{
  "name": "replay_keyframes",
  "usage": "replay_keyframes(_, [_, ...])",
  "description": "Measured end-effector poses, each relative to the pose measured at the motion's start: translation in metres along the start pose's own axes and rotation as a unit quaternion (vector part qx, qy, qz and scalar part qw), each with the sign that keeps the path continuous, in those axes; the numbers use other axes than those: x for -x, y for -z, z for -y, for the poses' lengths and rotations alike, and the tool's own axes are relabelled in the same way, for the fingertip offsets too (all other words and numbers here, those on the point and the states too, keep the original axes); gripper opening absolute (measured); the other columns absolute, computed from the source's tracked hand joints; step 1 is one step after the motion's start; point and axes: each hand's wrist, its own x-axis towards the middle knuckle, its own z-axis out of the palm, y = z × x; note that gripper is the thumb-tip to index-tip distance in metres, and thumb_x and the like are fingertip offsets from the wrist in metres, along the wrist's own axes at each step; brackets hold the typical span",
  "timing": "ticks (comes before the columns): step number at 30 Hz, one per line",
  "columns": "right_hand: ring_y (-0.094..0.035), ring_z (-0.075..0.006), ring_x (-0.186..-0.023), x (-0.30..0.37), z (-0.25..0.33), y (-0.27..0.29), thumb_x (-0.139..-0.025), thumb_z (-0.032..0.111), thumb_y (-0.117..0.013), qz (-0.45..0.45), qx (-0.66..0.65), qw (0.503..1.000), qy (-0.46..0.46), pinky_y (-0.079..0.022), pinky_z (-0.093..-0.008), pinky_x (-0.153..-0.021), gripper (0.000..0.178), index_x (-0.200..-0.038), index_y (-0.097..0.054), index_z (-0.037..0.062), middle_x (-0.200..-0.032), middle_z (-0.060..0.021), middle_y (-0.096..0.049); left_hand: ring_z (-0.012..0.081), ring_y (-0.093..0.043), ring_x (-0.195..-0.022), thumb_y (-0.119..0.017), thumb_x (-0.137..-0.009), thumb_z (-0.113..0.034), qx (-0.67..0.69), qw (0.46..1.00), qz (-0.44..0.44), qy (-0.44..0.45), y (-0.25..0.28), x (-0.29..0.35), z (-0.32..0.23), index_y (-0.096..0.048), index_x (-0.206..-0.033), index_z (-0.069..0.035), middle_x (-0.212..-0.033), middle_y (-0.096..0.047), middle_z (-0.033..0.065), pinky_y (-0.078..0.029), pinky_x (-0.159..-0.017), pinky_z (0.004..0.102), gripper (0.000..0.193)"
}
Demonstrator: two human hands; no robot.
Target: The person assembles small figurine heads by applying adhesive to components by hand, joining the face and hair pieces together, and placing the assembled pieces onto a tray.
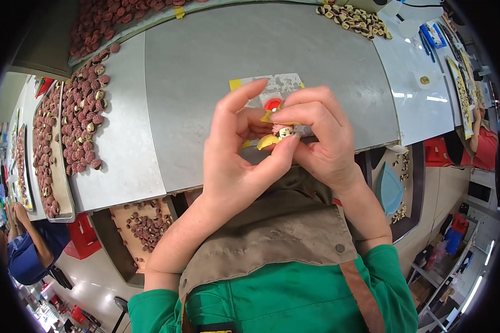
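In front of my chest, my left hand (228,152) and my right hand (329,136) meet around a small doll head (285,132) with pink hair and a cream face. My left thumb presses near its lower side while the left index finger stays raised. The right fingertips pinch at its upper and right side. A yellow curved piece (268,142) sits at the head's lower left, and more yellow shows under my right fingers; whether these are one part I cannot tell. Just beyond is a small red round thing (272,104) on a stained white sheet (282,83).
Many pink-haired heads (84,119) lie on the left, some on a tray (66,205). Cream-and-black pieces (355,21) are heaped at the far right. Open drawers (105,236) hold more pieces below the grey table (183,111). Another person (33,250) works at left.
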Motion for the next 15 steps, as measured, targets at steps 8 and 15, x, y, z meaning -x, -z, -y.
replay_keyframes(8, [-0.056,-0.0272,-0.084,0.001,0.003,-0.009,-0.065,0.009,-0.074,0.01,0.058,0.998,0.02,-0.048,-0.0346,-0.071,0.03,-0.091,-0.06,0.0074,-0.094,-0.0094,-0.058,0.0126,-0.058,-0.09,-0.063,-0.08,0.0,-0.077,0.997,0.0,0.0,0.009,0.008,-0.002,-0.04,-0.125,-0.001,-0.1,-0.058,0.0082,-0.049,-0.079,0.0257,0.05])
replay_keyframes(15, [-0.048,-0.0208,-0.104,0.027,-0.01,0.035,-0.083,0.029,-0.067,0.026,0.087,0.993,-0.079,-0.037,-0.0332,-0.094,0.049,-0.12,-0.049,0.0033,-0.123,-0.0116,-0.047,0.0129,-0.06,-0.078,-0.063,-0.085,-0.009,-0.318,0.938,-0.117,-0.071,0.111,-0.001,-0.042,-0.06,-0.105,-0.003,-0.088,-0.063,0.0069,-0.05,-0.07,0.0251,0.021])
